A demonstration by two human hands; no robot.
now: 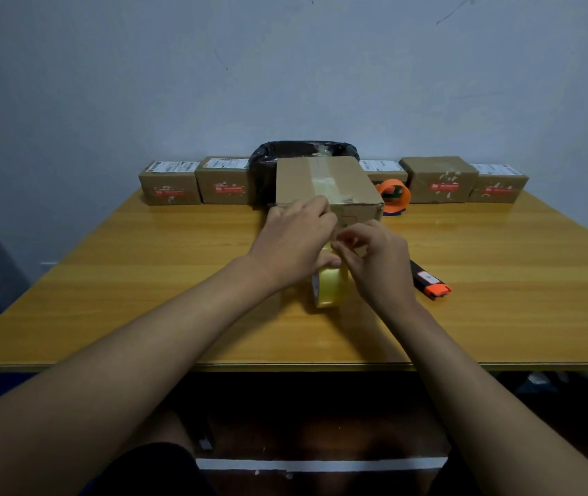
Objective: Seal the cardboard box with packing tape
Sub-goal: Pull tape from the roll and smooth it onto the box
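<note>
A closed cardboard box [324, 180] stands in the middle of the wooden table [142, 281], with a strip of clear tape running along its top seam toward me. A roll of clear yellowish packing tape [330, 286] hangs just below the box's near face, its tape stretched up to the box. My left hand [296, 241] presses its fingertips on the tape at the box's near top edge. My right hand [375, 259] pinches the stretched tape just above the roll, fingers closed on it.
Several small sealed cartons [170, 186] line the far edge against the wall. A black bag [267, 159] sits behind the box. An orange tape dispenser [394, 195] lies to the box's right, and a black-and-orange utility knife [432, 281] rests right of my right hand.
</note>
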